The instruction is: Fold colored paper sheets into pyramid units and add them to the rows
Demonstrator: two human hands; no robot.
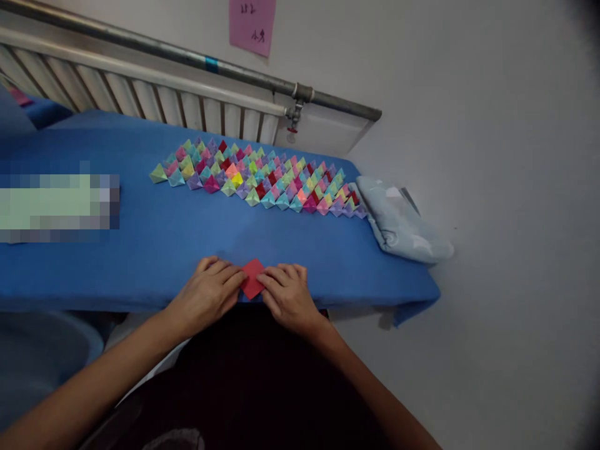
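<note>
A small red piece of paper point(254, 279), shaped like a diamond from here, lies at the front edge of the blue-covered table point(154, 250). My left hand point(213, 286) pinches its left corner with thumb and fingers. On the opposite corner, the fingers of my right hand point(287, 292) are closed in the same way. Beyond my hands, several rows of folded paper pieces point(267, 178) stand on the cloth in pink, green, purple, yellow, blue and dark red.
A folded pale blue patterned cloth point(403, 219) rests at the table's right end. At the left lies a pixelated greenish item point(51, 203). A radiator point(169, 103) and metal pipe point(159, 50) run along the wall behind, below a pink note point(252, 25). A blue basin point(42, 356) is lower left.
</note>
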